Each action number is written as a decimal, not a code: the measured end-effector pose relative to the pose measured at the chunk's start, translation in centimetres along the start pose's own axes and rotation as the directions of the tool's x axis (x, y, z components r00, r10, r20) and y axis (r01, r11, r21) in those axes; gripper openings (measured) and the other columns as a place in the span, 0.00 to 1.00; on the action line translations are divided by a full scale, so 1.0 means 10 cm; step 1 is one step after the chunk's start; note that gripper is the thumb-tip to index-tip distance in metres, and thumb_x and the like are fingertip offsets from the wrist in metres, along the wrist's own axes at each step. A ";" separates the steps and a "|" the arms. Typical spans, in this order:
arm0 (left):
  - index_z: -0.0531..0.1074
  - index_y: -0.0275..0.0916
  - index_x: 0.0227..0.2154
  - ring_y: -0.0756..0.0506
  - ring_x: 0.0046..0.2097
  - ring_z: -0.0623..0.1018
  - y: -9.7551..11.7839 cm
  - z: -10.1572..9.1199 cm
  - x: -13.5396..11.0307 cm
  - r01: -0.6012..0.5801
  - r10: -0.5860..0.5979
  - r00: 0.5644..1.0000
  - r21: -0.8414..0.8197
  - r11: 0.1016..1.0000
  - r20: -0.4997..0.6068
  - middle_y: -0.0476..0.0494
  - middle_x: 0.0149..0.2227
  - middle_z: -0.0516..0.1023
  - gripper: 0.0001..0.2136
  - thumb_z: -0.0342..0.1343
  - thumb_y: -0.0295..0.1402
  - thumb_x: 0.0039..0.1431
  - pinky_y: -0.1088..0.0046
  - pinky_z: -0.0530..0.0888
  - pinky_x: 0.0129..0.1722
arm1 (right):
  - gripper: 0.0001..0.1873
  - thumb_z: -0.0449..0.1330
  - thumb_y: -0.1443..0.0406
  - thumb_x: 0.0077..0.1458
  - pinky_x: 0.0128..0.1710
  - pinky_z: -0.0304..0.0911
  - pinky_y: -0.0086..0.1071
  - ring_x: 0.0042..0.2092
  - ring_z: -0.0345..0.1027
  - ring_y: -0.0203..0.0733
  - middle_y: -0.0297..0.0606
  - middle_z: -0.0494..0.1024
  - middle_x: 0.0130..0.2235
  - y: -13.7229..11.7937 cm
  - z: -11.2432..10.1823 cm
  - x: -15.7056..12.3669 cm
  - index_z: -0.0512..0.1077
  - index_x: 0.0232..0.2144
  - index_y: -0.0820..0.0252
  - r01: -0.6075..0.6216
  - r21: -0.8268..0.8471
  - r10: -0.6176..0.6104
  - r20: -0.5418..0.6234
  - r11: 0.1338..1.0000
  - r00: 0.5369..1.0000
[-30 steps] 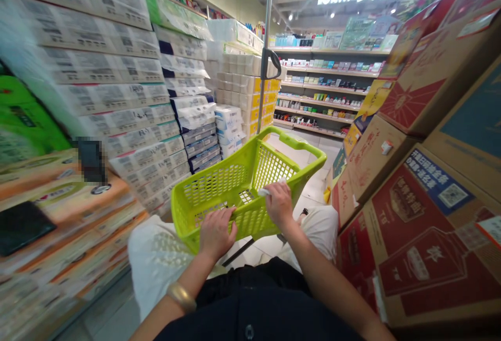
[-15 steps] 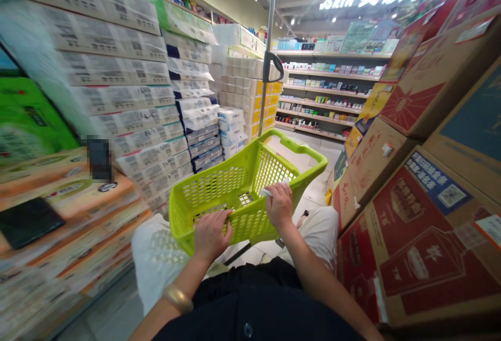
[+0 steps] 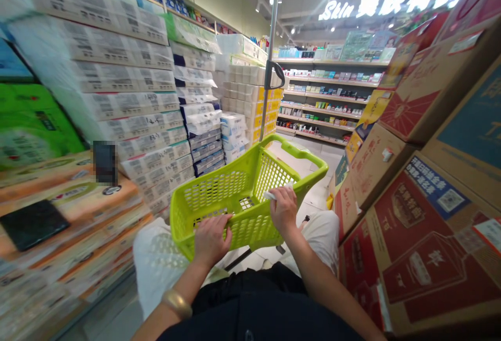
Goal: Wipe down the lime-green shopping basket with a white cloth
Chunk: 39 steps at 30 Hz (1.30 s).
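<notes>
A lime-green plastic shopping basket (image 3: 219,190) sits in front of me, tilted, with nothing that I can see inside. My left hand (image 3: 210,238) is wrapped over its near rim. My right hand (image 3: 284,208) grips the rim on the right side and also pinches a small white piece of paper (image 3: 271,194) against it. A gold bangle (image 3: 177,303) sits on my left wrist. A tall metal pole with a black handle (image 3: 270,72) rises behind the basket.
Stacked packs of tissue and toilet paper (image 3: 129,106) wall the left side of the aisle. Red and brown cardboard cartons (image 3: 422,195) are stacked on the right. Shelves of small products (image 3: 324,106) stand at the aisle's far end. A dark flat object (image 3: 33,223) lies on orange packs.
The basket and both hands have shifted slightly forward along the aisle; the stacks on the left have slid back past me. Both grips stay the same.
</notes>
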<state>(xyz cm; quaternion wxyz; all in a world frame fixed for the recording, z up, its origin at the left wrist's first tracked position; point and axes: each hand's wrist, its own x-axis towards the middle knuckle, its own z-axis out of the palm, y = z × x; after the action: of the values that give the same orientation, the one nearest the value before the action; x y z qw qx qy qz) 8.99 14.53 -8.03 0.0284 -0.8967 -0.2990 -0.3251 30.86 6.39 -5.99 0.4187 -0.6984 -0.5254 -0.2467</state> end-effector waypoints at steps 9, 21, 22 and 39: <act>0.72 0.40 0.45 0.41 0.39 0.77 -0.05 0.03 -0.01 -0.041 0.041 0.999 0.017 0.999 -0.009 0.43 0.37 0.80 0.15 0.50 0.29 0.55 0.62 0.68 0.43 | 0.12 0.56 0.72 0.55 0.56 0.53 0.39 0.45 0.64 0.44 0.35 0.76 0.38 -0.27 0.15 -0.13 0.73 0.39 0.53 0.138 0.094 -0.154 0.182 0.986 0.971; 0.71 0.40 0.45 0.41 0.39 0.76 -0.01 0.04 0.00 -0.035 0.034 0.999 0.011 0.999 0.020 0.44 0.37 0.79 0.15 0.50 0.30 0.53 0.62 0.67 0.43 | 0.12 0.54 0.73 0.55 0.59 0.49 0.39 0.45 0.64 0.43 0.36 0.76 0.39 -0.24 0.13 -0.10 0.74 0.38 0.54 0.082 0.060 -0.091 0.169 0.995 0.981; 0.71 0.40 0.45 0.41 0.39 0.76 -0.02 0.04 0.00 -0.037 0.037 0.999 0.009 0.999 0.024 0.43 0.38 0.79 0.16 0.50 0.30 0.53 0.62 0.67 0.43 | 0.12 0.55 0.73 0.55 0.58 0.50 0.39 0.46 0.64 0.43 0.35 0.76 0.39 -0.30 0.16 -0.14 0.74 0.38 0.54 0.111 0.092 -0.127 0.193 0.990 0.973; 0.70 0.40 0.46 0.40 0.42 0.76 0.01 0.08 -0.01 -0.027 0.027 0.999 -0.013 1.000 0.025 0.43 0.40 0.79 0.16 0.50 0.29 0.53 0.61 0.67 0.45 | 0.10 0.54 0.71 0.56 0.55 0.50 0.38 0.43 0.63 0.44 0.36 0.75 0.35 -0.07 0.04 0.01 0.74 0.35 0.55 0.034 -0.014 -0.032 0.103 0.999 0.994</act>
<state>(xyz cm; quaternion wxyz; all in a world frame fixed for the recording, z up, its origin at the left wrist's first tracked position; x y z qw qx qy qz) 9.46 14.61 -8.70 0.0231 -0.9048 -0.2851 -0.3154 30.22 6.82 -5.93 0.3815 -0.7047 -0.5557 -0.2217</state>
